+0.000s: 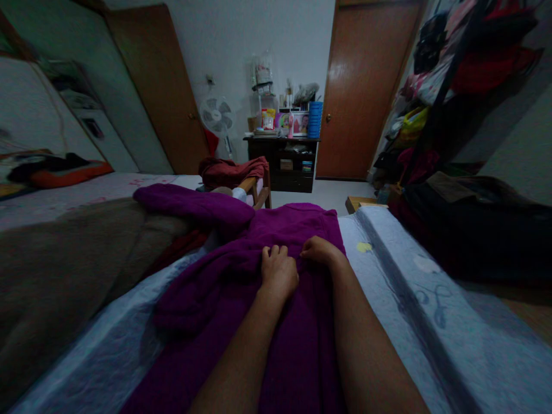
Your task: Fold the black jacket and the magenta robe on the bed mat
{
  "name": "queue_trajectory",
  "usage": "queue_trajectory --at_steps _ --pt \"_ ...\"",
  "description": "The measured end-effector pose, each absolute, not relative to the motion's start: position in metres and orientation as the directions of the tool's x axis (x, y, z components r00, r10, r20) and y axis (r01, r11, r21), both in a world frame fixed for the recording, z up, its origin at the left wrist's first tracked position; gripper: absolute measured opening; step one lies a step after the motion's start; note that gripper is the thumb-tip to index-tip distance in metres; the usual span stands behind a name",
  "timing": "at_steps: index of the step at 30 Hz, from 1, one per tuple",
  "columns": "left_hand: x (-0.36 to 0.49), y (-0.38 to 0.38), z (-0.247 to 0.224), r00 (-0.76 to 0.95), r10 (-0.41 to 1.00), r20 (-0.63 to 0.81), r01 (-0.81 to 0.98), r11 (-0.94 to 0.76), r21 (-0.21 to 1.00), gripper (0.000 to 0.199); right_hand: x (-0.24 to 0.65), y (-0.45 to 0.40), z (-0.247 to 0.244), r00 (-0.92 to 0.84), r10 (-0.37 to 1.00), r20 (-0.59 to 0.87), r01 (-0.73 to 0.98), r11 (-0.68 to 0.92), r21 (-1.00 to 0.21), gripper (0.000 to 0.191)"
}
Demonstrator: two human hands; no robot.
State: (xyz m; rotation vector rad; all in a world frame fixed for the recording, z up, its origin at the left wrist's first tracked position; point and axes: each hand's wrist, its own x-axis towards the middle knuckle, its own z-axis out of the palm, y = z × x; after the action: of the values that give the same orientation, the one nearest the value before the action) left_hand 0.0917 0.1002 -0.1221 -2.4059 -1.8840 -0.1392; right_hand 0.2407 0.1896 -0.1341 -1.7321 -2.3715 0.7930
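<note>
A purple long-sleeved top (297,333) is spread over the bed, running from the bottom edge of the view towards the bed's far end. One sleeve (194,204) stretches out to the left across a brown blanket, and more of its cloth lies bunched at the left. My left hand (279,271) rests on the middle of the top, its fingers curled into the cloth. Close by on the right, my right hand (322,252) pinches the fabric between thumb and fingers. Its fingertips are partly hidden.
The light-blue patterned bedsheet (388,276) shows on the right, beside a dark heap of clothes (483,218). A brown blanket (77,259) covers the left. Beyond the bed stand a wooden chair (267,187) with a red cloth (233,171), a fan (217,115) and a dark cabinet (280,181).
</note>
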Motion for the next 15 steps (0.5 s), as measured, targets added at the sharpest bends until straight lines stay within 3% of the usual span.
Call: queue_trajectory --at_steps 7,11,15 --pt "0.093 0.104 -0.122 0.205 0.978 -0.038 0.977 -0.202 0.068 0.046 0.239 0.19 -0.139 -0.313 0.929 -0.198 0.878 0.204 -0.432 0.017" --pt "0.088 0.133 -0.104 0.178 0.967 -0.183 0.98 -0.158 0.123 0.042 0.239 0.19 -0.139 -0.312 0.926 -0.212 0.874 0.193 -0.445 0.014" --pt "0.081 0.183 -0.088 0.06 0.998 -0.007 0.993 -0.059 0.106 0.036 0.238 0.188 -0.135 -0.318 0.919 -0.231 0.867 0.183 -0.464 0.01"
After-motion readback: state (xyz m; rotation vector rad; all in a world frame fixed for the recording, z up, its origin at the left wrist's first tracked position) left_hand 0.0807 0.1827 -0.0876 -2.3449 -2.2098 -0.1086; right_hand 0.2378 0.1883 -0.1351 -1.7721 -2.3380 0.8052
